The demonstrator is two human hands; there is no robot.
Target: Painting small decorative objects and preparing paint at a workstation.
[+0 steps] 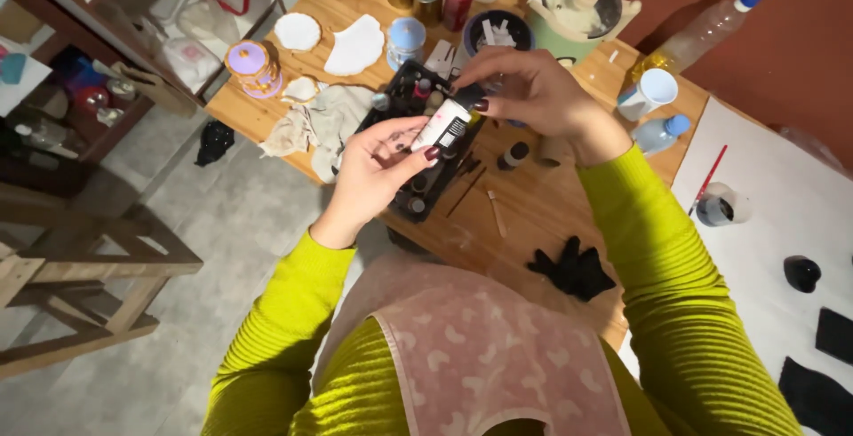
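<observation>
Here both hands met above the wooden table point(542, 214), and between them was a small white bottle with a black cap point(447, 122). The left hand point(378, 169) came up from the lower left with the wrist bent a little back, palm turned toward the person, and its thumb and fingers point(418, 150) were closed on the lower white part of the bottle. The right hand point(531, 91) reached in from the right, the forearm in a yellow-green ribbed sleeve point(662, 249) sloping down to the elbow, and its fingertips were pinched on the black cap at the top end. The bottle was tilted, cap up and to the right, and it hung just over a black tray of small bottles point(425, 189). Near the tray lay a crumpled pale cloth point(324, 120) to the left and a black glove point(573, 269) lower on the table, well apart from the hands
</observation>
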